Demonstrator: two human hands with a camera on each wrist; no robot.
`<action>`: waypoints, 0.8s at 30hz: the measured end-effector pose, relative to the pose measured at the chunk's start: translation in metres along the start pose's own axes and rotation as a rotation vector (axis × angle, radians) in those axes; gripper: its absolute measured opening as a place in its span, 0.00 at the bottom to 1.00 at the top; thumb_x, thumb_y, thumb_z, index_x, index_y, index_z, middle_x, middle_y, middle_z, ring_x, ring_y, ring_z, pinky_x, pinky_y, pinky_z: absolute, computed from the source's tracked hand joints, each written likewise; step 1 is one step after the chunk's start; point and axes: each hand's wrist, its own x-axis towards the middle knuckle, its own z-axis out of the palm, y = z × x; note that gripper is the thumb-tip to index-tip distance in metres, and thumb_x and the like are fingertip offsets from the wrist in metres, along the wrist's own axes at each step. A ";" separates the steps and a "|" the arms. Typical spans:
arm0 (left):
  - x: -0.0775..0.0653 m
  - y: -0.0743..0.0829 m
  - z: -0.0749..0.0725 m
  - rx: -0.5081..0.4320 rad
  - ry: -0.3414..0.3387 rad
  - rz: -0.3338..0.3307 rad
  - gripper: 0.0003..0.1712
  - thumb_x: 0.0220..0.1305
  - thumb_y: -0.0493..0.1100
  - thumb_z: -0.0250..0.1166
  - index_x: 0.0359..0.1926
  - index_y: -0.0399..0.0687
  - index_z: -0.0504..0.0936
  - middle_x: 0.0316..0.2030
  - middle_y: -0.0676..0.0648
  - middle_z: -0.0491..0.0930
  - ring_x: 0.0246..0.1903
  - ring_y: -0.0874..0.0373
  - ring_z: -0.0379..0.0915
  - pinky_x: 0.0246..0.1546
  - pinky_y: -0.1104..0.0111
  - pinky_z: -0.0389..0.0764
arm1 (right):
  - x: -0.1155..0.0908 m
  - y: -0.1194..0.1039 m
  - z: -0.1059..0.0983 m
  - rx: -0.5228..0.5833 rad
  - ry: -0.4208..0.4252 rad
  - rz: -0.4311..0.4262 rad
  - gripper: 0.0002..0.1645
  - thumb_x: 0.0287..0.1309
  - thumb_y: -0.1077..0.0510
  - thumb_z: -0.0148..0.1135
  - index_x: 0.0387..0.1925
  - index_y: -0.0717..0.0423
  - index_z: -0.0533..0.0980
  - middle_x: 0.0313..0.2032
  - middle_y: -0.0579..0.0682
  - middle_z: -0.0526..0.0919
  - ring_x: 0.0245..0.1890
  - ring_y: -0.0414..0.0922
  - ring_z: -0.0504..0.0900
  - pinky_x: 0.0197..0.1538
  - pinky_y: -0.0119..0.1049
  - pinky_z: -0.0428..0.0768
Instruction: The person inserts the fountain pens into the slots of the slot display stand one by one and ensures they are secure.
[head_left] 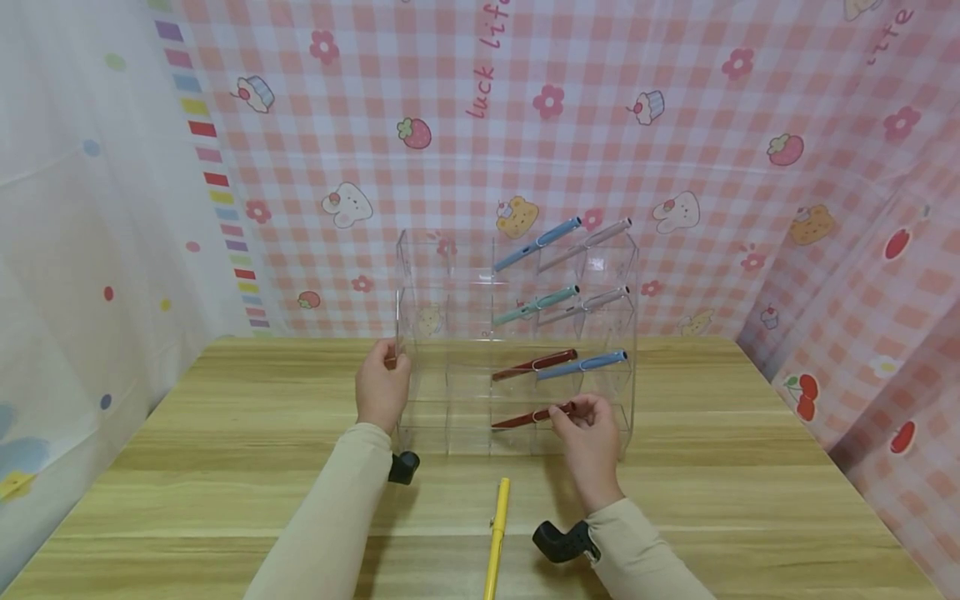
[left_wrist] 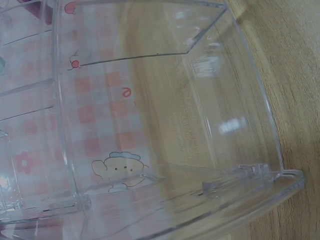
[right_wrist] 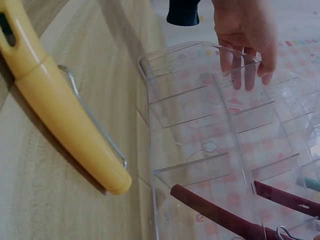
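A clear acrylic pen rack (head_left: 468,392) with tiered compartments stands on the table. The left hand (head_left: 382,387) grips its left side edge; in the right wrist view the fingers of that left hand (right_wrist: 247,30) show partly through the clear plastic. In the bottom tier, the right hand (head_left: 592,442) pinches the clip end of a dark red fountain pen (head_left: 521,419), which lies slanted in the rack. Directly above it rests another dark red pen (head_left: 525,367), beside a blue pen (head_left: 585,365). The left wrist view shows bare rack compartments (left_wrist: 170,100).
A yellow fountain pen (head_left: 497,533) lies on the wooden table (head_left: 720,467) in front of the rack. Higher tiers hold a green pen (head_left: 536,306), a blue pen (head_left: 540,242) and two pale pinkish pens (head_left: 592,242). A patterned cloth (head_left: 480,167) hangs behind.
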 end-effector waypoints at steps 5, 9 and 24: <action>0.000 0.000 0.000 0.008 0.004 0.003 0.17 0.65 0.36 0.52 0.52 0.37 0.78 0.49 0.37 0.79 0.50 0.44 0.74 0.48 0.54 0.75 | -0.001 0.001 0.000 -0.031 -0.006 0.001 0.14 0.52 0.72 0.64 0.38 0.65 0.68 0.35 0.52 0.75 0.31 0.34 0.76 0.31 0.22 0.77; 0.000 0.000 0.000 0.006 0.005 0.005 0.17 0.65 0.36 0.52 0.52 0.37 0.78 0.49 0.37 0.79 0.49 0.44 0.74 0.48 0.54 0.75 | -0.002 0.002 -0.001 -0.052 -0.017 0.006 0.14 0.53 0.72 0.64 0.38 0.65 0.67 0.36 0.53 0.73 0.32 0.35 0.75 0.32 0.22 0.76; -0.002 0.001 -0.002 0.004 -0.013 -0.006 0.17 0.65 0.38 0.51 0.52 0.38 0.77 0.50 0.38 0.78 0.50 0.44 0.73 0.48 0.54 0.75 | -0.008 0.003 0.000 -0.092 -0.014 -0.031 0.14 0.50 0.75 0.63 0.35 0.67 0.67 0.36 0.59 0.78 0.33 0.36 0.76 0.37 0.22 0.75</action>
